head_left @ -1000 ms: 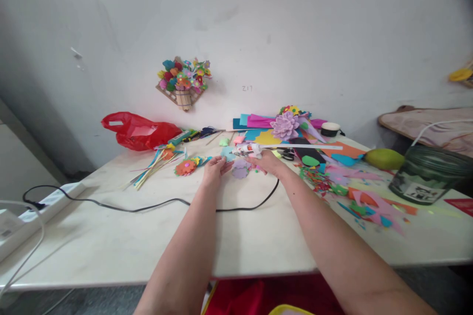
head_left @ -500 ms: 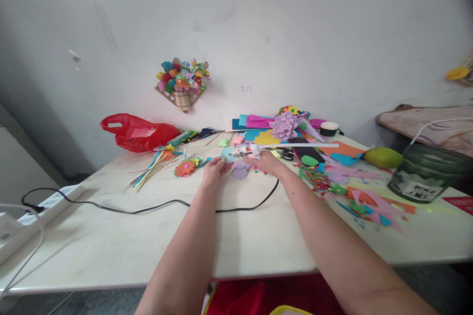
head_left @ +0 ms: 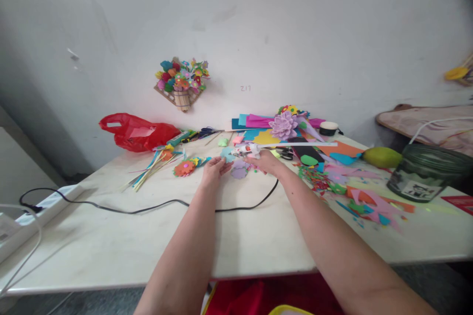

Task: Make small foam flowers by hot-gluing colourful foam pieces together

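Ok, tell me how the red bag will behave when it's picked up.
The red bag will probably sag and fold, since its plastic looks thin and crumpled. It may feel light for its size, though its contents can't be made out. It seems unlikely to roll, lying slumped on the table.

The counter [head_left: 111, 236] has a pale, smooth top with a faint sheen. The red bag [head_left: 140, 133] is thin, crinkled, glossy plastic. The jar [head_left: 428, 177] looks like dark green see-through glass or plastic, shiny at the rim. The purple flower [head_left: 284, 125] and the scraps [head_left: 373, 204] look matt, like foam or paper. The glue stick [head_left: 303, 144] is smooth, whitish and translucent. The wall basket [head_left: 182, 100] looks like wood or bamboo strips; the wall [head_left: 295, 34] is matt and scuffed.
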`<state>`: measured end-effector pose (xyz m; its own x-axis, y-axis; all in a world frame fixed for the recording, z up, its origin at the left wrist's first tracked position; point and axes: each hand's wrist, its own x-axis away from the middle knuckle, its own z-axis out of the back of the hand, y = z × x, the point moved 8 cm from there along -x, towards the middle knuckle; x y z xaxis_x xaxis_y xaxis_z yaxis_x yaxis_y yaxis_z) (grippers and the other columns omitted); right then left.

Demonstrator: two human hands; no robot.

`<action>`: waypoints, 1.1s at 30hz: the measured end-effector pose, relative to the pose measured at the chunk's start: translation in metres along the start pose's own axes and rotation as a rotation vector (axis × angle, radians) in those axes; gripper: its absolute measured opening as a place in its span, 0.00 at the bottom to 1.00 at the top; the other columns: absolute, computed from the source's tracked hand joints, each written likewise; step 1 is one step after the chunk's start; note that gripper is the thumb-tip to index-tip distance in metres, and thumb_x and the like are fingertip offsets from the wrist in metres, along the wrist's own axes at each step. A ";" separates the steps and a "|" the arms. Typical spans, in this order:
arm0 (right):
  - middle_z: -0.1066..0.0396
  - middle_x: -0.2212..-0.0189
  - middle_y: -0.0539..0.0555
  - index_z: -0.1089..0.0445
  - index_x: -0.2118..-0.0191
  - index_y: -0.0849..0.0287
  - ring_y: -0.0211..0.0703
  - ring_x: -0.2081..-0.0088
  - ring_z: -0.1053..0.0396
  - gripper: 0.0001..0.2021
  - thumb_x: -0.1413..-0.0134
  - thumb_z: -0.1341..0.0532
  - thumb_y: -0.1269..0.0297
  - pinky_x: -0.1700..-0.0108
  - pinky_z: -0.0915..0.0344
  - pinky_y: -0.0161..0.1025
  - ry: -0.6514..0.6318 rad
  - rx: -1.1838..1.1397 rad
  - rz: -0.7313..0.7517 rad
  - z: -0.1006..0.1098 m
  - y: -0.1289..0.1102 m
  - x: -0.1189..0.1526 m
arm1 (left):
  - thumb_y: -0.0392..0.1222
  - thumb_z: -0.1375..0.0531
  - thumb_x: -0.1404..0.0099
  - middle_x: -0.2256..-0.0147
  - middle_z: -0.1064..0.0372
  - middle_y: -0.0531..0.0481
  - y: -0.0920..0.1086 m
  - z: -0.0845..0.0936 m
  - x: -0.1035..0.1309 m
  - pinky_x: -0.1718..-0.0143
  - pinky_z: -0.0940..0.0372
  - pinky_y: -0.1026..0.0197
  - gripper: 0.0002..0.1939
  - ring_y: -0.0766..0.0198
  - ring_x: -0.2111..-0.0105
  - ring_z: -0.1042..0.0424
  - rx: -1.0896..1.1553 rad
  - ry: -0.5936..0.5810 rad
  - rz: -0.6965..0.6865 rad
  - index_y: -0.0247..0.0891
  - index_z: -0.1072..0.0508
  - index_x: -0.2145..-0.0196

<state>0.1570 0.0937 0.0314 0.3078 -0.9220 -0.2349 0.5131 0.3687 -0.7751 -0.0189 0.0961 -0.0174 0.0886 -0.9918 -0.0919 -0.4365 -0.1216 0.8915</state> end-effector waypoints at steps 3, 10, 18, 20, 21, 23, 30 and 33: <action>0.37 0.82 0.50 0.32 0.68 0.63 0.28 0.87 0.46 0.19 0.56 0.42 0.48 0.89 0.49 0.26 0.013 0.000 0.002 0.001 -0.002 0.001 | 0.34 0.38 0.49 0.76 0.29 0.49 -0.001 0.000 0.000 0.67 0.32 0.62 0.08 0.63 0.72 0.27 0.002 0.000 0.004 0.33 0.35 0.72; 0.36 0.82 0.50 0.33 0.70 0.62 0.28 0.87 0.45 0.19 0.56 0.42 0.48 0.88 0.49 0.26 -0.003 0.023 -0.011 0.001 -0.005 0.003 | 0.34 0.38 0.49 0.76 0.29 0.49 0.000 0.000 0.001 0.66 0.32 0.61 0.08 0.62 0.71 0.27 0.001 0.008 0.000 0.33 0.35 0.72; 0.38 0.83 0.49 0.33 0.70 0.62 0.29 0.88 0.45 0.20 0.56 0.43 0.47 0.88 0.48 0.27 -0.004 0.039 -0.013 0.000 0.001 0.000 | 0.33 0.40 0.48 0.75 0.29 0.48 0.001 0.000 0.001 0.69 0.32 0.63 0.06 0.63 0.72 0.27 0.015 0.006 -0.004 0.33 0.35 0.72; 0.38 0.84 0.49 0.33 0.70 0.62 0.29 0.88 0.45 0.19 0.57 0.42 0.47 0.88 0.48 0.27 0.005 0.043 -0.010 0.001 0.001 -0.001 | 0.33 0.39 0.48 0.75 0.29 0.48 0.000 0.001 0.000 0.68 0.32 0.63 0.06 0.62 0.72 0.27 0.009 0.005 -0.003 0.33 0.35 0.72; 0.38 0.84 0.48 0.33 0.70 0.62 0.29 0.88 0.45 0.19 0.57 0.42 0.47 0.88 0.48 0.27 0.010 0.048 -0.007 0.001 0.001 -0.001 | 0.33 0.39 0.49 0.75 0.29 0.48 0.000 0.001 0.000 0.68 0.32 0.62 0.07 0.62 0.72 0.27 0.007 0.005 -0.002 0.33 0.34 0.72; 0.39 0.84 0.48 0.33 0.71 0.62 0.29 0.88 0.45 0.19 0.57 0.43 0.47 0.88 0.47 0.27 0.015 0.056 0.004 0.002 0.000 -0.001 | 0.33 0.38 0.49 0.75 0.29 0.48 -0.001 0.001 0.000 0.68 0.32 0.62 0.07 0.62 0.71 0.27 0.006 0.001 -0.003 0.33 0.34 0.72; 0.38 0.84 0.48 0.32 0.71 0.62 0.28 0.88 0.46 0.19 0.57 0.42 0.48 0.89 0.48 0.27 0.020 0.040 0.004 0.002 -0.003 0.001 | 0.34 0.37 0.50 0.75 0.29 0.49 0.000 0.000 0.001 0.69 0.32 0.62 0.08 0.62 0.71 0.27 0.006 0.003 -0.003 0.33 0.35 0.73; 0.37 0.84 0.49 0.32 0.71 0.63 0.28 0.88 0.46 0.18 0.57 0.41 0.49 0.88 0.48 0.27 0.015 0.038 -0.001 0.001 -0.002 0.001 | 0.34 0.38 0.50 0.75 0.29 0.49 0.000 -0.001 0.001 0.67 0.32 0.61 0.08 0.62 0.71 0.27 0.001 0.008 0.001 0.33 0.35 0.72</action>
<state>0.1571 0.0922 0.0335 0.2952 -0.9240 -0.2432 0.5439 0.3718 -0.7523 -0.0183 0.0950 -0.0174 0.0955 -0.9916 -0.0876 -0.4374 -0.1209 0.8911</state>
